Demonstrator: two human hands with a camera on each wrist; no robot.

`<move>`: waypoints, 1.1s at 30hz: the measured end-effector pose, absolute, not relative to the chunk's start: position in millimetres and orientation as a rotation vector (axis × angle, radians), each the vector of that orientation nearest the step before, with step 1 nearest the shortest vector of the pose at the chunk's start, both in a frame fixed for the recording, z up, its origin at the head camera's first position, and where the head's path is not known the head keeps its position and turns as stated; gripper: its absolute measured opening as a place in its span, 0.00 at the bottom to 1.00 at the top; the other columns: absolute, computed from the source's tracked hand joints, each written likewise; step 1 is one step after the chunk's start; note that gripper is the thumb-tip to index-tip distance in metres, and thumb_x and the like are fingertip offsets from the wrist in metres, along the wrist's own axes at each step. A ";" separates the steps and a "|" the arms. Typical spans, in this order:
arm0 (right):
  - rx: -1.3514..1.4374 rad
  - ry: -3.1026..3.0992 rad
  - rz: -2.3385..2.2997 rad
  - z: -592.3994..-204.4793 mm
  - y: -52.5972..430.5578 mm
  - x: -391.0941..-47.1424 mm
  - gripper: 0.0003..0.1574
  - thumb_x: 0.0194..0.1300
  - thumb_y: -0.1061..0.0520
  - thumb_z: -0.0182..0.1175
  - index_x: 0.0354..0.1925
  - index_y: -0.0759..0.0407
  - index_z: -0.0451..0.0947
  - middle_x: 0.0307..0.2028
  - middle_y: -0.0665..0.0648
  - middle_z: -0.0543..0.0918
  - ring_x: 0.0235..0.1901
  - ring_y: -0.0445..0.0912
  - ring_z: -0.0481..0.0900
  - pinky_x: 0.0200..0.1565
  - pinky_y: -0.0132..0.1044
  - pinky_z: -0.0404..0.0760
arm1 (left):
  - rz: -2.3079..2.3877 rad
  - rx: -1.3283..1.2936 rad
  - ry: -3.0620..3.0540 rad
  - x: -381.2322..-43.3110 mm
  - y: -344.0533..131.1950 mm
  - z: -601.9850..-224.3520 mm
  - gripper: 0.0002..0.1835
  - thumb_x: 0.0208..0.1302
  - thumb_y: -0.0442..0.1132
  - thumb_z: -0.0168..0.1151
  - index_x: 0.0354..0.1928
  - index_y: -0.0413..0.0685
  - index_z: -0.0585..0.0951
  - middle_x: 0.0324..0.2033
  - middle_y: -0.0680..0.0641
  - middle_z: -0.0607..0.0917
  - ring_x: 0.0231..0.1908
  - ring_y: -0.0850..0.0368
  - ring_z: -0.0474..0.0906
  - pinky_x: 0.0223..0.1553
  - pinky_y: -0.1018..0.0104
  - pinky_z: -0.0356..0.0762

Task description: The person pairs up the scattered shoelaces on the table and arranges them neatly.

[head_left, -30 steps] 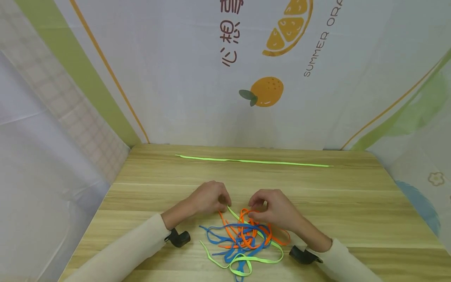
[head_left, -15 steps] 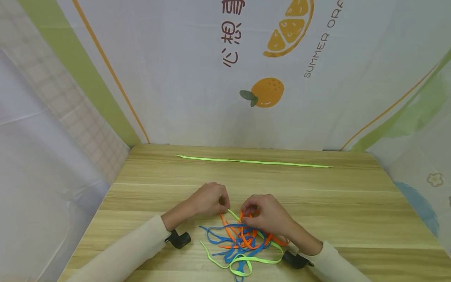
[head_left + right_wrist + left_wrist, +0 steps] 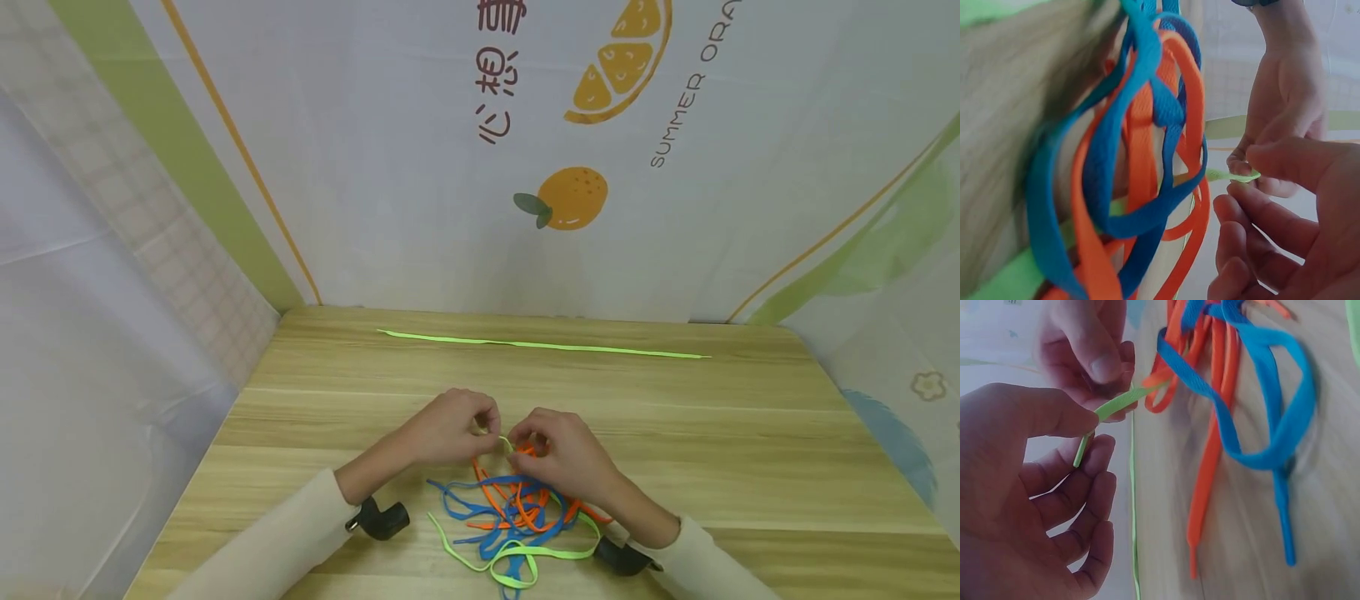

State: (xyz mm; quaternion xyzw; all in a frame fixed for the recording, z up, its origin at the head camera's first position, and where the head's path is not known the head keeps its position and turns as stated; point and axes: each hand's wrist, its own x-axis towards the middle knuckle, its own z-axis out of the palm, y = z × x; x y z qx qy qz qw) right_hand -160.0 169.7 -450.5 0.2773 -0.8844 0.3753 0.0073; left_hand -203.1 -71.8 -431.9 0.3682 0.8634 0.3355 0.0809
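My left hand (image 3: pixel 453 427) pinches a flat neon-green shoelace (image 3: pixel 1124 403) close to its tip, between thumb and forefinger. The short tip sticks out below the thumb in the left wrist view. Facing it, my right hand (image 3: pixel 564 454) has its thumb and forefinger parted at the same lace, which crosses the gap between them in the right wrist view (image 3: pixel 1244 177). Below both hands lies a tangle of laces: blue (image 3: pixel 491 546), orange (image 3: pixel 487 493) and green. The green lace's loose end curls out at the front of the heap.
Another green shoelace (image 3: pixel 600 347) lies stretched straight along the back of the wooden table (image 3: pixel 337 375). A white cloth (image 3: pixel 420 208) printed with oranges hangs behind the table. Black wrist cameras (image 3: pixel 382 518) sit under both cuffs.
My right hand has moved left from over the orange loops towards my left hand. The left hand has shifted slightly right with the green lace tip, and the two hands are now close together.
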 end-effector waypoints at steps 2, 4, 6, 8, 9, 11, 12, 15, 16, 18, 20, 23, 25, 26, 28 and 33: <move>0.870 -2.755 1.165 -450.2 168.2 -158.6 0.04 0.67 0.58 0.76 0.40 0.55 0.91 0.35 0.44 0.87 0.29 0.36 0.76 0.32 0.32 0.78 | 1.021 1.105 2.583 -200.8 -71.4 -430.2 0.06 0.66 0.36 0.71 0.34 0.56 0.84 0.34 0.63 0.86 0.44 0.62 0.86 0.51 0.61 0.84; 0.873 -2.750 1.150 -449.9 167.1 -157.0 0.03 0.67 0.59 0.76 0.39 0.56 0.91 0.34 0.43 0.86 0.27 0.34 0.75 0.31 0.32 0.78 | 1.039 1.109 2.579 -198.5 -71.6 -428.9 0.06 0.65 0.36 0.71 0.34 0.56 0.84 0.34 0.63 0.87 0.43 0.62 0.86 0.51 0.60 0.83; 0.875 -2.748 1.140 -449.1 166.5 -155.3 0.02 0.67 0.59 0.76 0.38 0.56 0.90 0.33 0.43 0.86 0.26 0.33 0.73 0.29 0.31 0.78 | 1.058 1.112 2.565 -196.3 -71.8 -427.7 0.05 0.66 0.36 0.71 0.34 0.56 0.84 0.34 0.63 0.87 0.44 0.62 0.86 0.51 0.59 0.84; 0.876 -2.749 1.138 -448.5 166.3 -153.7 0.02 0.67 0.60 0.76 0.37 0.56 0.90 0.33 0.43 0.86 0.26 0.32 0.73 0.28 0.31 0.77 | 1.071 1.120 2.553 -194.2 -71.4 -426.2 0.05 0.67 0.36 0.71 0.35 0.56 0.85 0.34 0.63 0.87 0.44 0.63 0.86 0.52 0.57 0.85; 0.874 -2.749 1.140 -448.1 166.1 -152.8 0.02 0.67 0.61 0.76 0.37 0.56 0.90 0.33 0.43 0.86 0.25 0.32 0.73 0.28 0.31 0.77 | 1.076 1.127 2.547 -193.1 -71.2 -425.3 0.05 0.67 0.36 0.71 0.35 0.56 0.85 0.34 0.63 0.87 0.44 0.63 0.86 0.52 0.55 0.85; 0.876 -2.745 1.144 -447.4 166.1 -151.4 0.03 0.67 0.62 0.76 0.37 0.55 0.90 0.33 0.43 0.86 0.25 0.32 0.73 0.28 0.31 0.78 | 1.089 1.139 2.538 -191.1 -70.5 -422.9 0.05 0.68 0.37 0.72 0.35 0.56 0.85 0.34 0.62 0.87 0.44 0.63 0.86 0.53 0.52 0.86; 0.880 -2.742 1.145 -447.2 166.1 -150.8 0.03 0.67 0.62 0.76 0.37 0.55 0.90 0.33 0.43 0.86 0.25 0.32 0.73 0.28 0.31 0.78 | 1.094 1.146 2.535 -190.2 -70.2 -421.7 0.06 0.68 0.37 0.72 0.35 0.56 0.84 0.34 0.62 0.87 0.44 0.63 0.86 0.53 0.50 0.86; 0.904 -2.719 1.136 -446.3 166.3 -149.3 0.04 0.67 0.63 0.75 0.37 0.55 0.90 0.33 0.43 0.86 0.25 0.32 0.73 0.28 0.31 0.78 | 1.102 1.169 2.538 -187.9 -70.0 -417.6 0.06 0.67 0.36 0.72 0.35 0.56 0.84 0.34 0.63 0.87 0.45 0.64 0.86 0.54 0.50 0.86; 0.913 -2.708 1.134 -446.0 166.5 -148.9 0.04 0.66 0.63 0.75 0.37 0.54 0.90 0.32 0.43 0.86 0.25 0.32 0.73 0.28 0.31 0.78 | 1.103 1.177 2.542 -187.2 -70.2 -416.0 0.06 0.67 0.37 0.72 0.35 0.56 0.84 0.35 0.63 0.87 0.45 0.64 0.85 0.54 0.51 0.85; 0.934 -2.687 1.131 -445.0 166.8 -148.0 0.05 0.66 0.63 0.75 0.36 0.54 0.90 0.32 0.42 0.85 0.25 0.32 0.73 0.28 0.31 0.78 | 1.107 1.187 2.549 -185.8 -70.8 -412.2 0.05 0.66 0.36 0.72 0.35 0.55 0.84 0.35 0.64 0.86 0.45 0.64 0.85 0.54 0.52 0.85; 0.951 -2.672 1.138 -443.5 167.2 -146.6 0.05 0.67 0.63 0.75 0.36 0.53 0.90 0.32 0.42 0.85 0.25 0.32 0.73 0.27 0.31 0.78 | 1.118 1.188 2.556 -184.4 -71.9 -407.9 0.04 0.65 0.37 0.72 0.36 0.54 0.85 0.35 0.65 0.86 0.44 0.63 0.85 0.53 0.52 0.85; 0.971 -2.664 1.167 -439.6 167.7 -143.9 0.05 0.68 0.62 0.74 0.36 0.53 0.90 0.32 0.40 0.84 0.26 0.32 0.74 0.27 0.31 0.78 | 1.145 1.171 2.564 -182.6 -73.7 -401.4 0.04 0.63 0.36 0.71 0.35 0.54 0.85 0.34 0.64 0.86 0.43 0.62 0.85 0.52 0.50 0.86; 0.975 -2.668 1.184 -436.7 167.8 -142.0 0.04 0.69 0.62 0.74 0.36 0.53 0.90 0.32 0.39 0.84 0.26 0.32 0.75 0.27 0.31 0.78 | 1.163 1.157 2.569 -181.9 -74.8 -397.8 0.05 0.62 0.35 0.70 0.35 0.55 0.85 0.34 0.64 0.85 0.42 0.62 0.84 0.50 0.50 0.86; 0.979 -2.668 1.190 -434.9 167.7 -141.0 0.04 0.69 0.62 0.74 0.36 0.53 0.90 0.32 0.39 0.84 0.26 0.32 0.75 0.27 0.31 0.78 | 1.174 1.152 2.571 -181.5 -75.1 -396.0 0.05 0.61 0.35 0.69 0.34 0.55 0.85 0.33 0.64 0.85 0.41 0.62 0.83 0.50 0.51 0.86; 0.989 -2.664 1.195 -431.7 167.5 -139.0 0.04 0.70 0.61 0.74 0.37 0.53 0.90 0.32 0.38 0.84 0.27 0.32 0.76 0.28 0.31 0.79 | 1.194 1.148 2.575 -181.0 -75.5 -393.2 0.06 0.61 0.34 0.69 0.34 0.56 0.84 0.33 0.64 0.85 0.40 0.63 0.83 0.49 0.55 0.85; 1.029 -2.629 1.207 -425.3 167.3 -134.4 0.05 0.72 0.60 0.73 0.37 0.50 0.89 0.33 0.38 0.84 0.28 0.31 0.77 0.29 0.31 0.78 | 1.288 1.133 2.572 -179.8 -76.5 -387.8 0.06 0.62 0.34 0.67 0.33 0.56 0.84 0.32 0.64 0.85 0.39 0.63 0.82 0.48 0.62 0.82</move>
